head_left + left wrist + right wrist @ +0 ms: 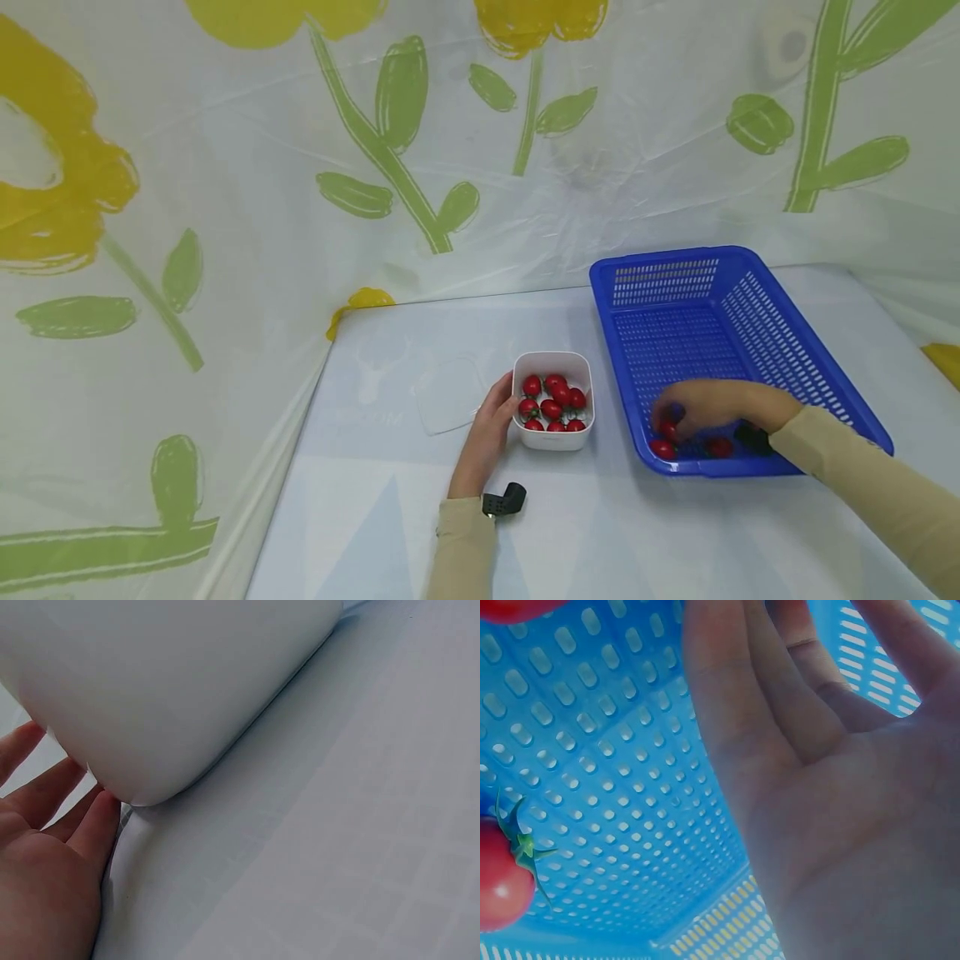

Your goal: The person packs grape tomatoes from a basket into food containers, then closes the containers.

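A white square box [553, 444] stands on the table with several cherry tomatoes [551, 409] inside. My left hand [495, 421] rests against its left side, and the left wrist view shows fairly straight fingers [94, 825] touching the box's lower wall. To the right, my right hand [701, 408] reaches down into the near end of a blue perforated basket [622, 367]. Its fingertips are right at a cherry tomato [667, 429]; I cannot tell whether they pinch it. Another tomato [502, 877], with a green stem, lies beside this hand in the right wrist view.
Left of the box lies a clear, flat, squarish sheet or lid [450, 396]. More tomatoes lie by the basket's near wall, including one [718, 447] below my right hand. A flower-printed cloth [525, 233] hangs behind the table [390, 483] and along its left side.
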`<action>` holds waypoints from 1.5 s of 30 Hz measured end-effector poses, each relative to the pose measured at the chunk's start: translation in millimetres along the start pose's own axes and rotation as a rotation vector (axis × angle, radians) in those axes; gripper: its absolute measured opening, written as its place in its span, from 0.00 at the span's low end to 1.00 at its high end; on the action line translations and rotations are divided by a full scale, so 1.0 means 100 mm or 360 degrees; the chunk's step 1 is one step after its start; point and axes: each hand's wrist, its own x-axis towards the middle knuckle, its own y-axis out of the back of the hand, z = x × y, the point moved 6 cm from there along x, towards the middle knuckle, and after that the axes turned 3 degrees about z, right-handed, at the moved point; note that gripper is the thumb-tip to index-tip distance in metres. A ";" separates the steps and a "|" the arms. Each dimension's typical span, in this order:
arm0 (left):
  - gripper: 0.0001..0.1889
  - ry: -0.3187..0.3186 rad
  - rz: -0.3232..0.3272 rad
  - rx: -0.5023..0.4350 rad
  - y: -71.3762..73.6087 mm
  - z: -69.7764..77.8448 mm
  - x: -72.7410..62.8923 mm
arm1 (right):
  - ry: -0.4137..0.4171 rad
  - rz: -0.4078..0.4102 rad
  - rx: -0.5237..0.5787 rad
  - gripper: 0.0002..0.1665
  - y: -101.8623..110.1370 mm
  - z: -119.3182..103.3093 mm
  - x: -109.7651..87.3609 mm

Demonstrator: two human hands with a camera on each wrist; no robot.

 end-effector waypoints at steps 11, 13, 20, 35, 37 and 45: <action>0.22 -0.0004 0.0012 -0.0025 0.03 -0.10 0.04 | 0.0053 0.0106 0.0007 0.13 0.07 0.01 0.05; 0.22 -0.0015 0.0017 -0.0028 0.04 -0.12 0.05 | 0.0056 0.0150 0.0014 0.13 0.10 0.01 0.05; 0.23 -0.0013 0.0016 -0.0036 0.03 -0.13 0.08 | 0.0046 0.0284 0.0028 0.16 0.21 0.03 -0.01; 0.24 0.0025 0.0000 0.0102 -0.01 0.07 -0.05 | 0.0095 0.0409 -0.0101 0.22 0.34 -0.21 -0.27; 0.23 0.0021 0.0000 0.0087 -0.01 0.06 -0.04 | 0.0089 0.0447 -0.0105 0.23 0.36 -0.22 -0.30; 0.23 -0.0004 -0.0004 0.0040 -0.03 0.08 -0.04 | 0.0174 0.0607 -0.0068 0.22 0.40 -0.28 -0.42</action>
